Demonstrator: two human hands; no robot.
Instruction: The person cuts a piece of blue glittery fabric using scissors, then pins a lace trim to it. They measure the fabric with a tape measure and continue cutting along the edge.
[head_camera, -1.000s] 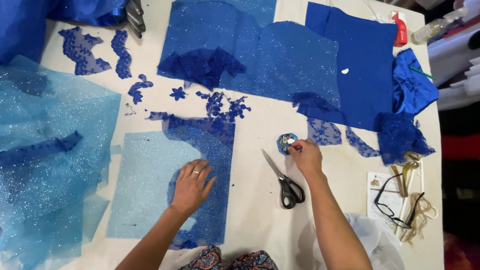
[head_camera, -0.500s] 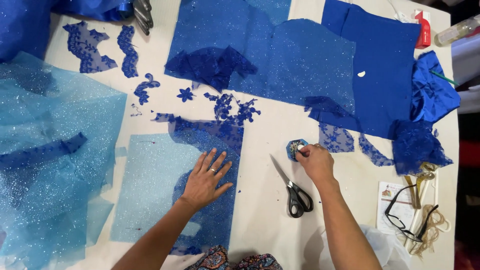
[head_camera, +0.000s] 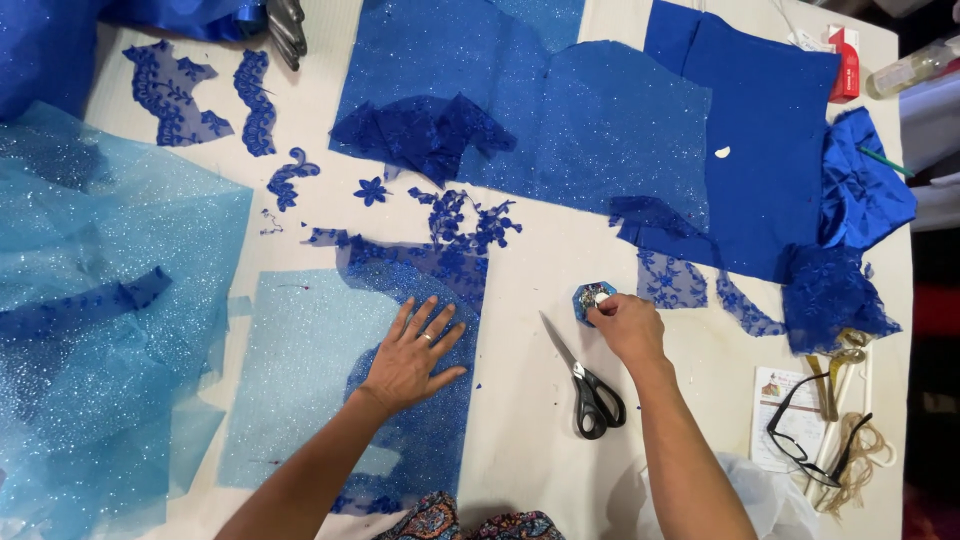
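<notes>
My left hand (head_camera: 412, 355) lies flat with fingers spread on a dark blue glittery lace piece (head_camera: 430, 440) that overlaps a light blue glitter sheet (head_camera: 290, 370). My right hand (head_camera: 625, 328) has its fingertips on a small blue octagonal pin holder (head_camera: 590, 298) on the white table (head_camera: 520, 300). Black-handled scissors (head_camera: 590, 385) rest shut between my two hands, just left of my right wrist.
Large blue fabric pieces (head_camera: 600, 120) cover the far side. Light blue glitter tulle (head_camera: 90, 300) spreads on the left. Lace cut-outs (head_camera: 180, 85) lie at the far left. Eyeglasses (head_camera: 810, 430), a card and gold scissors (head_camera: 835, 370) lie at the right edge.
My left hand has opened its fingers wider and slid slightly forward on the lace. My right hand stays at the pin holder; the view has shifted a little.
</notes>
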